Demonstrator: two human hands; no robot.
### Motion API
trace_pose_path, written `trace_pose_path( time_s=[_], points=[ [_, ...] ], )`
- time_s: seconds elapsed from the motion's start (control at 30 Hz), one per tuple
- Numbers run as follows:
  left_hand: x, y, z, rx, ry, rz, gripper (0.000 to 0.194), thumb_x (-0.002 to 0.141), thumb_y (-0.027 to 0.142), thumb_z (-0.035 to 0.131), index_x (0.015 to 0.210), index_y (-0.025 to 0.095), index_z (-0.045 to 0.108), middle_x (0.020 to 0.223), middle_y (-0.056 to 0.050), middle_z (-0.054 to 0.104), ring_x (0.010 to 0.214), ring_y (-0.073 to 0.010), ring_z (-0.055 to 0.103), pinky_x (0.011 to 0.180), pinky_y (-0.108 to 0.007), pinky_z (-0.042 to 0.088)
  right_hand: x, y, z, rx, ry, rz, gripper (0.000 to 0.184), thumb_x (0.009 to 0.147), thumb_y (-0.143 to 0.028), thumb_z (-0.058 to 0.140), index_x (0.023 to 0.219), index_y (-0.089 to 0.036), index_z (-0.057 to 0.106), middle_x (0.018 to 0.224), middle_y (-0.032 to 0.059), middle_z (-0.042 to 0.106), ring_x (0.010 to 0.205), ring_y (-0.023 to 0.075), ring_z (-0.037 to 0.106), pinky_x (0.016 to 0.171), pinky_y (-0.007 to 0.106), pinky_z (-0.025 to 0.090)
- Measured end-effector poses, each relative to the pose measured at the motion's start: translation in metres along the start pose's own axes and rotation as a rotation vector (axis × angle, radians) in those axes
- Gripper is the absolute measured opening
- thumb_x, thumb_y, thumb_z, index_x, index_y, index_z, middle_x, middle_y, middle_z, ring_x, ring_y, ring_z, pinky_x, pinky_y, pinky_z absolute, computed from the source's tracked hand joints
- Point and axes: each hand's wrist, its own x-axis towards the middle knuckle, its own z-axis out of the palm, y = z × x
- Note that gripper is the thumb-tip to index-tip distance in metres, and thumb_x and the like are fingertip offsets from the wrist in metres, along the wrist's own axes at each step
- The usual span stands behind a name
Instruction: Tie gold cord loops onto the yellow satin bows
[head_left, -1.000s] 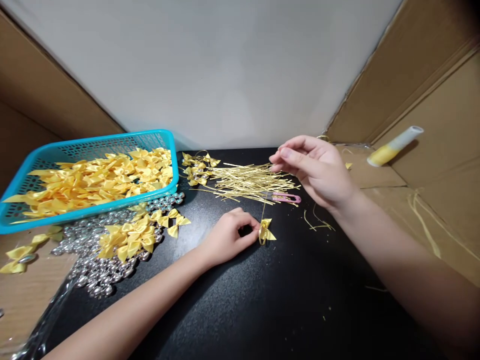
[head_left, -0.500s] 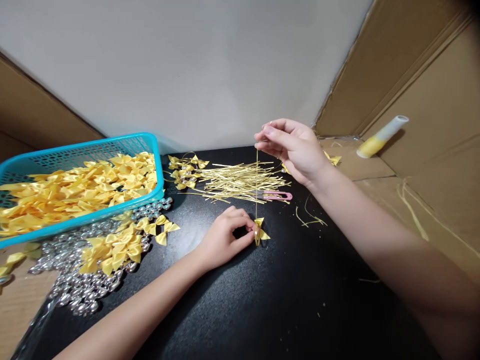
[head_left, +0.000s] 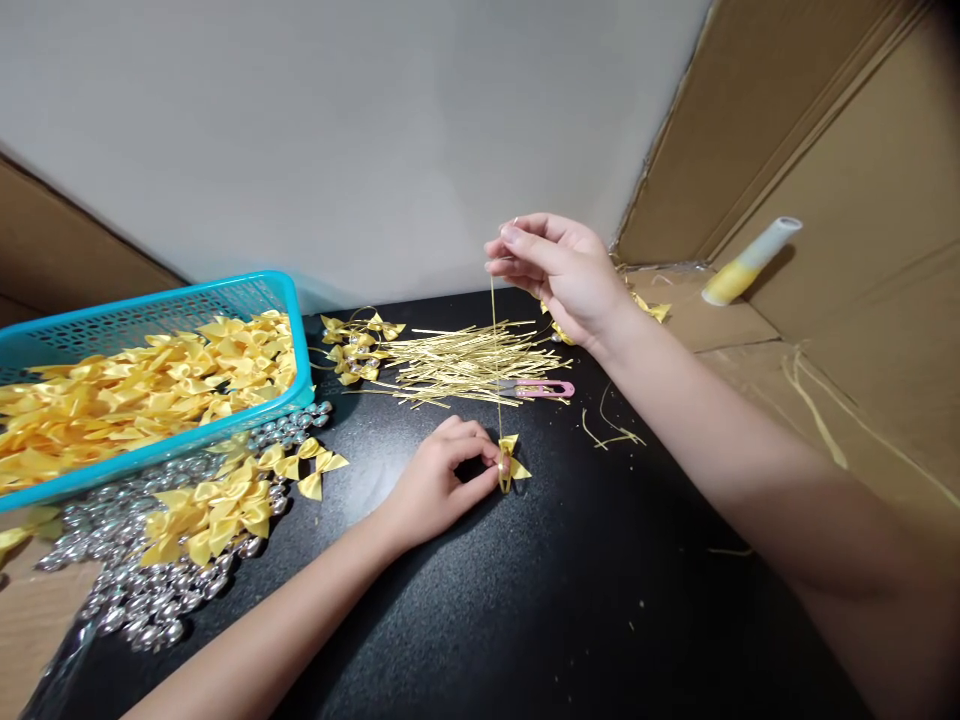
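Thumb and fingertips of my left hand (head_left: pixel 442 475) pinch a yellow ribbon bow (head_left: pixel 516 466) just above the black tabletop. From the bow a thin gold cord (head_left: pixel 496 350) runs straight up, looking taut. Its upper end goes into the fingers of my right hand (head_left: pixel 566 270), which are closed in a pinch and raised over the table. Behind the bow lies a pile of cut gold strips (head_left: pixel 457 358). A small cutter with a pink handle (head_left: pixel 551 388) rests at the pile's front edge.
At the left a turquoise basket (head_left: pixel 301 350) holds many yellow bows. Silver beads (head_left: pixel 150 590) and loose bows (head_left: pixel 217 510) lie before it. Bows with cord (head_left: pixel 352 350) sit behind. Cord scraps (head_left: pixel 615 438) and a white-yellow tube (head_left: pixel 752 262) are on the right.
The whole view has shifted slightly, so most things appear further left. Both hands keep their pinches, and the cord still stretches between them.
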Motion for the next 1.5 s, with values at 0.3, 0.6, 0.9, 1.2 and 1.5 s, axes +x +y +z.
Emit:
trace_pose_path(
  time_s=[0.3, 0.6, 0.9, 1.2, 1.5],
  points=[
    [0.001, 0.002, 0.000, 0.002, 0.019, -0.007, 0.014, 0.090, 0.026, 0.060, 0.080, 0.020, 0.068, 0.078, -0.002, 0.065, 0.077, -0.0178, 0.054, 0.073, -0.031, 0.041, 0.015, 0.006, 0.000, -0.007, 0.030, -0.019, 0.016, 0.085, -0.031, 0.068, 0.078, -0.021, 0.058, 0.078, -0.0056, 0.069, 0.078, 0.0093, 0.070, 0.083, 0.028, 0.053],
    [0.001, 0.000, 0.001, 0.008, 0.019, -0.001, 0.013, 0.089, 0.026, 0.061, 0.081, 0.021, 0.070, 0.078, -0.003, 0.066, 0.077, -0.0182, 0.055, 0.072, -0.031, 0.041, 0.024, 0.009, 0.003, -0.013, 0.000, -0.049, 0.014, 0.089, -0.026, 0.064, 0.077, -0.020, 0.058, 0.081, -0.0040, 0.069, 0.083, 0.0098, 0.070, 0.084, 0.028, 0.050],
    [0.001, 0.001, 0.001, 0.015, 0.011, -0.004, 0.014, 0.089, 0.025, 0.061, 0.081, 0.020, 0.070, 0.078, -0.003, 0.066, 0.077, -0.0183, 0.054, 0.071, -0.031, 0.041, 0.029, 0.002, 0.009, 0.030, 0.009, -0.007, 0.014, 0.089, -0.025, 0.066, 0.078, -0.023, 0.057, 0.079, -0.0066, 0.070, 0.083, 0.0084, 0.069, 0.088, 0.025, 0.051],
    [0.000, 0.001, 0.001, 0.011, 0.004, -0.009, 0.013, 0.089, 0.024, 0.061, 0.080, 0.019, 0.070, 0.078, -0.003, 0.066, 0.078, -0.0179, 0.054, 0.072, -0.031, 0.040, 0.041, 0.001, 0.011, 0.005, 0.047, -0.072, 0.008, 0.089, -0.026, 0.064, 0.083, -0.023, 0.059, 0.080, -0.0048, 0.072, 0.084, 0.0112, 0.071, 0.089, 0.031, 0.053],
    [0.000, -0.001, 0.001, 0.019, 0.024, -0.010, 0.011, 0.087, 0.024, 0.063, 0.081, 0.020, 0.070, 0.079, -0.003, 0.067, 0.078, -0.0181, 0.055, 0.074, -0.032, 0.041, 0.034, 0.000, 0.023, 0.055, 0.043, -0.025, 0.013, 0.089, -0.018, 0.061, 0.077, -0.019, 0.058, 0.074, -0.0048, 0.068, 0.070, 0.0076, 0.068, 0.085, 0.026, 0.052]
  ],
)
